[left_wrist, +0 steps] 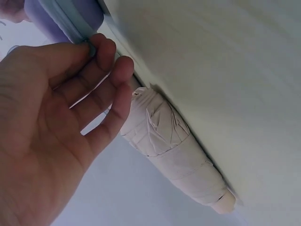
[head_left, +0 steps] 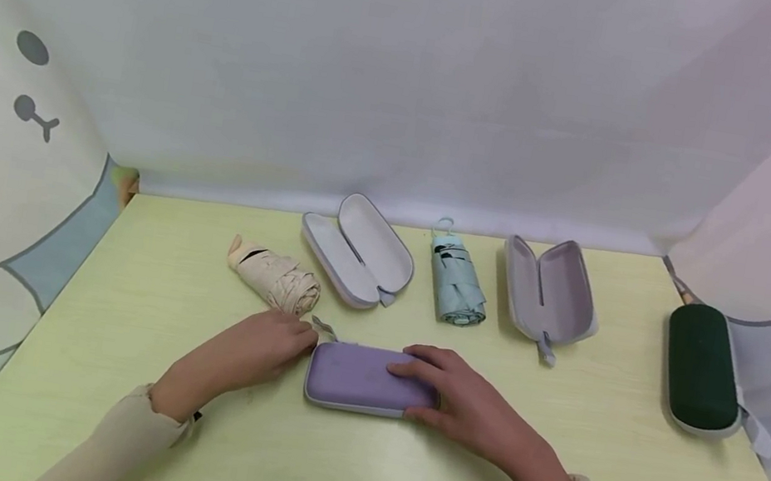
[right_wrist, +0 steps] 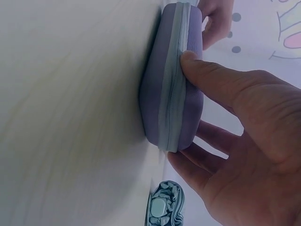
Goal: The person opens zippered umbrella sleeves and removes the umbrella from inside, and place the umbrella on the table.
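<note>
A closed purple zip-up glasses case [head_left: 363, 380] lies lengthwise on the table in front of me. My right hand [head_left: 462, 400] grips its right end, the thumb on the near side by the zipper [right_wrist: 175, 94] and the fingers over the top and far side. At the left end, my left hand [head_left: 266, 348] pinches a small grey-green zipper pull [left_wrist: 91, 48] between thumb and forefinger; the fingertips mostly cover it. A grey strap [head_left: 326, 329] sticks out behind that end. Just beyond the left hand lies a folded beige umbrella [head_left: 277, 278], apart from the fingers.
Behind the purple case lie an open pale glasses case [head_left: 377, 248], a folded light-blue umbrella [head_left: 457, 281] and an open greyish-mauve glasses case [head_left: 563, 290]. A closed dark green case [head_left: 702, 366] sits at the table's right edge. White curtain [head_left: 409, 93] hangs behind the table [head_left: 333, 476].
</note>
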Demonstrator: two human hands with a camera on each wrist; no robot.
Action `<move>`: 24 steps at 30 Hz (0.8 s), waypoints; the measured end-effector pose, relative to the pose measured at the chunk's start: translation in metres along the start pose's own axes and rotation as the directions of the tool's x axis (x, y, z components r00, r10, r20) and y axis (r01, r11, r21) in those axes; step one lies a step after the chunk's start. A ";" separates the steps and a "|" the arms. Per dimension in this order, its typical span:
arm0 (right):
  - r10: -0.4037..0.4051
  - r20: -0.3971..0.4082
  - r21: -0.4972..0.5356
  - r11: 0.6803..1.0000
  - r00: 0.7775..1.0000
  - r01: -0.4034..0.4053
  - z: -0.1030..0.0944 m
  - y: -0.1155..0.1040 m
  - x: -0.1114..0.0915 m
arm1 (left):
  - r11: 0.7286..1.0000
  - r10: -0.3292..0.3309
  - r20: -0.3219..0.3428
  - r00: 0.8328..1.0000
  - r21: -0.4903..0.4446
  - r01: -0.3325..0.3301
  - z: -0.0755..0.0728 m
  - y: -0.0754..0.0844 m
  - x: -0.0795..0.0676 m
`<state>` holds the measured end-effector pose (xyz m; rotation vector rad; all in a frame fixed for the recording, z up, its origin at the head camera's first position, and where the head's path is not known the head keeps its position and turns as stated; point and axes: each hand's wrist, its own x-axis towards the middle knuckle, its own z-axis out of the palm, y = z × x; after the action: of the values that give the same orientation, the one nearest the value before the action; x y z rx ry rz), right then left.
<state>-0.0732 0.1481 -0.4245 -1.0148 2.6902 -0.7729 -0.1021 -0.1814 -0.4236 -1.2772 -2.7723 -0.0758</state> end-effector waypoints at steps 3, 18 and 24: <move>0.001 0.000 0.002 1.000 1.000 -0.001 0.000 0.000 0.000 | 1.000 -0.015 0.016 1.000 0.001 0.015 -0.002 0.005 -0.005; 0.011 -0.008 0.013 1.000 1.000 -0.011 0.001 0.000 -0.001 | 0.998 -0.037 0.005 0.999 -0.041 0.037 -0.001 0.020 -0.019; 0.012 -0.012 0.003 1.000 1.000 -0.012 0.002 0.000 -0.001 | 0.996 -0.047 0.010 0.999 -0.078 0.047 -0.003 0.025 -0.023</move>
<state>-0.0723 0.1481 -0.4263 -0.9952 2.7016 -0.7830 -0.0684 -0.1826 -0.4226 -1.2318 -2.8330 -0.1846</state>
